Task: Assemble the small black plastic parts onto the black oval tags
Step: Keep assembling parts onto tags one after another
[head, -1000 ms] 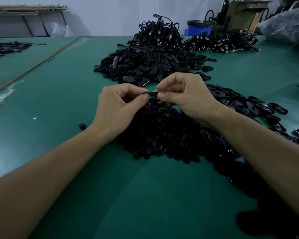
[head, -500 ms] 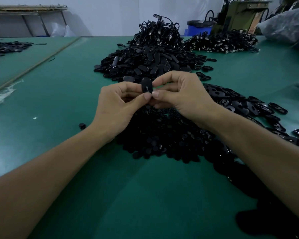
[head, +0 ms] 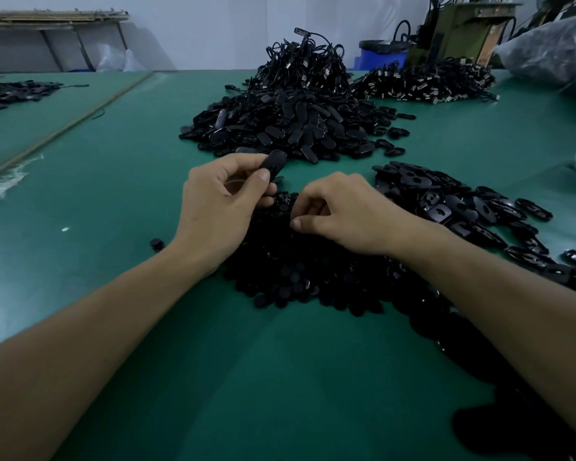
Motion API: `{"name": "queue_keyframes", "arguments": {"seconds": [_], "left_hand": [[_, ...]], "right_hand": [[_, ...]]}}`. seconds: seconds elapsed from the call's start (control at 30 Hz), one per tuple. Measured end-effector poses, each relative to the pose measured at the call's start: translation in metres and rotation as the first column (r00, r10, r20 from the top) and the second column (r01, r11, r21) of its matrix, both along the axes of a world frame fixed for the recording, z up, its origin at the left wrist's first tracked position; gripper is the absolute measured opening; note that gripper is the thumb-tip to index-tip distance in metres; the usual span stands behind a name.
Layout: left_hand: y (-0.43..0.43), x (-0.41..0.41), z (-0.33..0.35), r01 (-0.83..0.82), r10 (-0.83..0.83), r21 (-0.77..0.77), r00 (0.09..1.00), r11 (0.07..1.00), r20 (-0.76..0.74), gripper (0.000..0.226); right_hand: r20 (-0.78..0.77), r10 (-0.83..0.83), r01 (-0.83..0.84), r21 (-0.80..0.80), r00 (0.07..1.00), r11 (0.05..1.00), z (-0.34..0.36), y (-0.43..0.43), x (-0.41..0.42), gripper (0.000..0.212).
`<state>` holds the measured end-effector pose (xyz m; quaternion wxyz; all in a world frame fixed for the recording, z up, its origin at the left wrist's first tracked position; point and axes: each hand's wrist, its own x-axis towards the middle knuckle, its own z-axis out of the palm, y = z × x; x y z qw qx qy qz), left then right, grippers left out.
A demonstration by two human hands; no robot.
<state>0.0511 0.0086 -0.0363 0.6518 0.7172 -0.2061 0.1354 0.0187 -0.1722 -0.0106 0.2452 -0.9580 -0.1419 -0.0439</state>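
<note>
Two bare hands work over a green desk (head: pixel 80 327) covered in heaps of black parts. At the far left edge a low scatter of black pieces (head: pixel 10 91) lies well apart from everything else, and nearer in, a single small black part (head: pixel 156 243) sits alone on the desk just beside the left wrist. The left hand (head: pixel 220 204) is curled, its thumb and forefinger pinched on one black oval tag (head: pixel 273 164), which sticks up and away from the fingertips, tilted toward the far heap. Behind that tag, a large mound of oval tags (head: pixel 290 128) rises in the middle of the desk, topped by a tangle of black cords (head: pixel 306 64). Under and between both hands spreads a dark pile of small black plastic parts (head: pixel 296 274), running toward the near right edge. The right hand (head: pixel 343 214) rests low on this pile, fingers bent down into it, thumb and forefinger close together; whether they have hold of a part I cannot tell, since the fingertips are sunk among the black pieces. The two hands are near each other but not touching. To the right of the right hand lies a flatter spread of glossy tags with holes (head: pixel 463 207), and beyond it, at the back right, another heap of corded pieces (head: pixel 426 81) near a blue bin (head: pixel 379 58).
</note>
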Motion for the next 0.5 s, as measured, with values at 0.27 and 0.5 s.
{"name": "queue_keyframes", "arguments": {"seconds": [0.27, 0.5], "left_hand": [[0.0033, 0.0014, -0.0008, -0.008, 0.007, 0.043, 1.0, 0.999, 0.025, 0.022], [0.0023, -0.0017, 0.0005, -0.025, 0.02, 0.103, 0.999, 0.994, 0.05, 0.026]], "right_hand": [[0.109, -0.006, -0.004, 0.093, 0.994, 0.996, 0.0003, -0.0002, -0.0015, 0.011], [0.178, -0.036, -0.006, 0.232, 0.983, 0.973, -0.0009, 0.0032, -0.0017, 0.006]]}}
